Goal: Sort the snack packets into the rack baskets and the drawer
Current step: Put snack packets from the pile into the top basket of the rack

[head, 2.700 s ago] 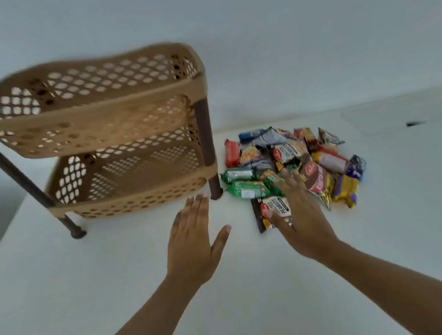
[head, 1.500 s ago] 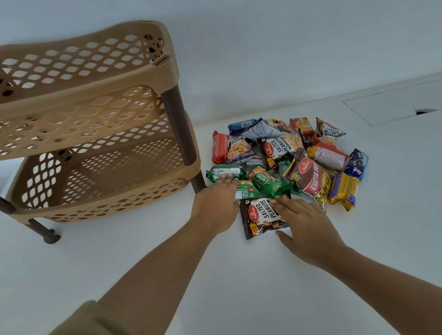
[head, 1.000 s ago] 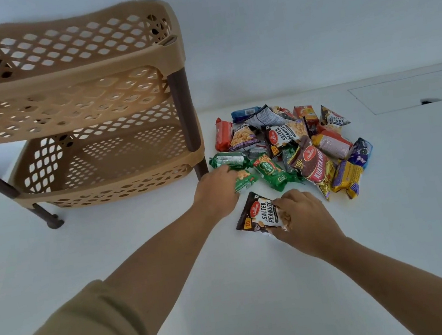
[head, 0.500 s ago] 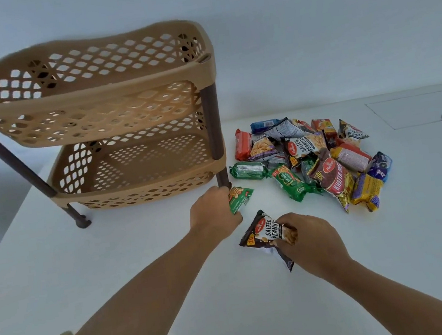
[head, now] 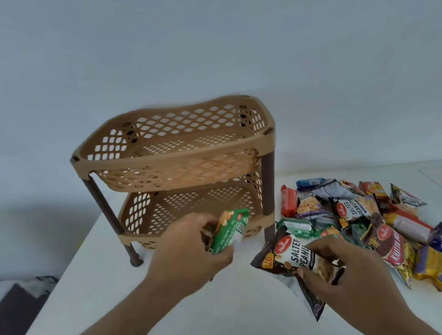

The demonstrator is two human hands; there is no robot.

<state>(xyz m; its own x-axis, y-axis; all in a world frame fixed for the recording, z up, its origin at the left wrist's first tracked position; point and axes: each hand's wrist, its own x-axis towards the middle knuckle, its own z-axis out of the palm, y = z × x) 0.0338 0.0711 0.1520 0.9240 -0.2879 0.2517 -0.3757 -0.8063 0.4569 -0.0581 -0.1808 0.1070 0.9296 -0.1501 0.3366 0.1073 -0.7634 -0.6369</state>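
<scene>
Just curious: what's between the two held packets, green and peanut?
Only bare white table between the green packet and the peanut packet, seen in the head view.

Plain pale wall (head: 198, 43), white table (head: 234, 320), dark furniture (head: 4, 322) left

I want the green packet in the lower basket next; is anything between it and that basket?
Nothing visible. The left hand holds the green packet just before the open front of the lower basket, which shows no packets inside.
</scene>
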